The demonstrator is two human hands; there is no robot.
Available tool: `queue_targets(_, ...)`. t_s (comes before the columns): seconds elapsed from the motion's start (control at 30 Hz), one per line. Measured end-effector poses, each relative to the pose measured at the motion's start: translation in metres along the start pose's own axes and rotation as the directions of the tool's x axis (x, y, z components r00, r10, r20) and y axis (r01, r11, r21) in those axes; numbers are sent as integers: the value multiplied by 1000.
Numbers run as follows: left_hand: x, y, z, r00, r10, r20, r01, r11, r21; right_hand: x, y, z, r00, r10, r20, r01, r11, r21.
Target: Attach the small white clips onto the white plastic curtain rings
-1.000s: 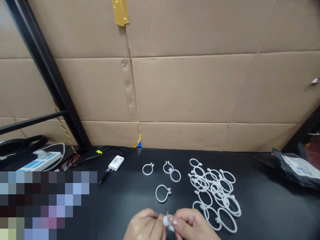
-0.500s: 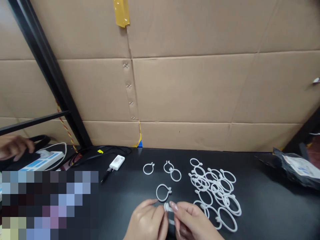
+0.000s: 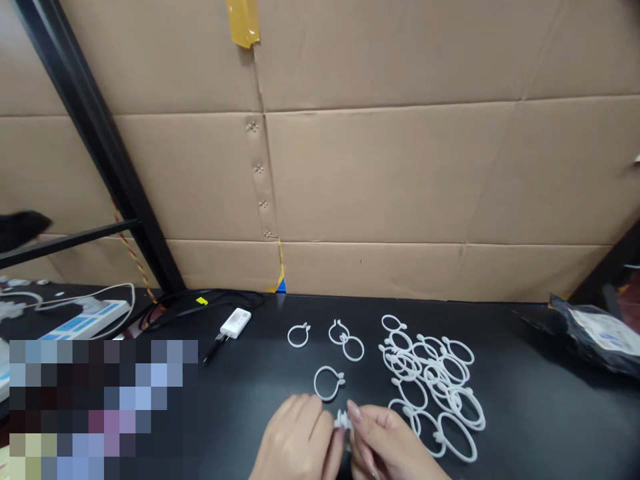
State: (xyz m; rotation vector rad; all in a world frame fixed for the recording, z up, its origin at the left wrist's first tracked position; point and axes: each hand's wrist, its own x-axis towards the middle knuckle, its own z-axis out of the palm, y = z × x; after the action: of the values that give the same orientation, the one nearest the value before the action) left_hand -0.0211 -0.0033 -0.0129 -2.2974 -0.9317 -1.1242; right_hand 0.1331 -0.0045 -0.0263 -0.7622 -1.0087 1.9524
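Close to the near edge of the view, above the black table (image 3: 245,407), the person's left hand (image 3: 299,440) and right hand (image 3: 390,445) are near to each other, with a small white piece (image 3: 343,419) between them. The fingers of both hands are bent and narrow on this piece; they cover most of it, so its full form one cannot tell. Just beyond the left hand lies a white ring (image 3: 315,385) with small knobs at its opening. Farther back lie a single ring (image 3: 299,347) and, to its right, two overlapping rings (image 3: 344,337). Beside the right hand, many rings (image 3: 431,367) form a loose pile. A white charger (image 3: 235,323) lies at back left.
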Motion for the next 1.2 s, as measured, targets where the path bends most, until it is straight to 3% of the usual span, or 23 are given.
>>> queue_targets(0.77, -2, -4, 2, 995, 100, 15, -100, 995, 23, 0, 5, -2, 1000, 8, 17, -6, 996, -84)
queue_targets(1.2, -2, 0, 4, 990, 139, -2, -138, 987, 82, -3, 5, 0, 997, 24, -76, -48, 942, -331)
